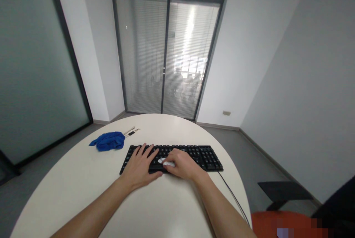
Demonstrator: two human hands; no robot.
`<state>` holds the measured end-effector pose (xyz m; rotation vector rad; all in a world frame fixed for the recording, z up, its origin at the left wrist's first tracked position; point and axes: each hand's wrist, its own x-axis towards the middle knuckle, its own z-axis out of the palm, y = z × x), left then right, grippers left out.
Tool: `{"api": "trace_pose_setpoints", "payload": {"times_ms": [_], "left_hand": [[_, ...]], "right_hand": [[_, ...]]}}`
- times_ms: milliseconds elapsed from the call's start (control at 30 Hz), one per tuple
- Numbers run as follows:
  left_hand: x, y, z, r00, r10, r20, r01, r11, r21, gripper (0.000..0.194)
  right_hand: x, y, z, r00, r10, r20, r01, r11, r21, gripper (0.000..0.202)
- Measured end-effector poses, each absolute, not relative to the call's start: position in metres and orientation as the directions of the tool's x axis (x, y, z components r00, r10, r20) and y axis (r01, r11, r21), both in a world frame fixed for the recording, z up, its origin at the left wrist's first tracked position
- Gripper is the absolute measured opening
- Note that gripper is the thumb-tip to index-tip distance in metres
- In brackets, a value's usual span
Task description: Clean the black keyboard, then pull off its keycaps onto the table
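Note:
A black keyboard (209, 158) with a number pad lies across the table in front of me. My left hand (140, 164) rests on its left part, fingers spread over the keys and thumb along the near edge. Over the middle keys, my right hand (181, 164) is closed round a small white wad (169, 163), which looks like tissue or cotton. It touches or sits just above the keys; the fingers hide part of it, so I cannot tell which.
A crumpled blue cloth (109, 141) lies left of the keyboard, with thin sticks (129, 131) and a small black-ended piece (131, 133) beside it. The keyboard's cable (234, 197) runs off the right edge of the round white table (69, 186). A red-seated chair (266, 219) stands at right.

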<state>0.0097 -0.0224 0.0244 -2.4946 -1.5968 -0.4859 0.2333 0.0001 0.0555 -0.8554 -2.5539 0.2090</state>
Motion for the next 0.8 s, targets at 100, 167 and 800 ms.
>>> {"api": "trace_pose_setpoints", "payload": {"times_ms": [100,167,800], "left_hand": [[0.007,-0.022,0.024,0.337,0.882,0.329,0.929,-0.369,0.038,0.085],[0.004,-0.022,0.022,0.256,0.913,0.317,0.958,-0.284,0.044,0.09],[0.005,-0.023,0.016,0.196,0.924,0.328,0.965,-0.241,0.104,0.088]], "right_hand": [[0.236,0.001,0.055,-0.701,0.621,0.352,0.552,0.784,-0.284,0.015],[0.238,0.002,0.056,-0.689,0.634,0.351,0.564,0.774,-0.29,0.015],[0.227,-0.001,0.052,-0.734,0.551,0.397,0.445,0.832,-0.332,0.024]]}}
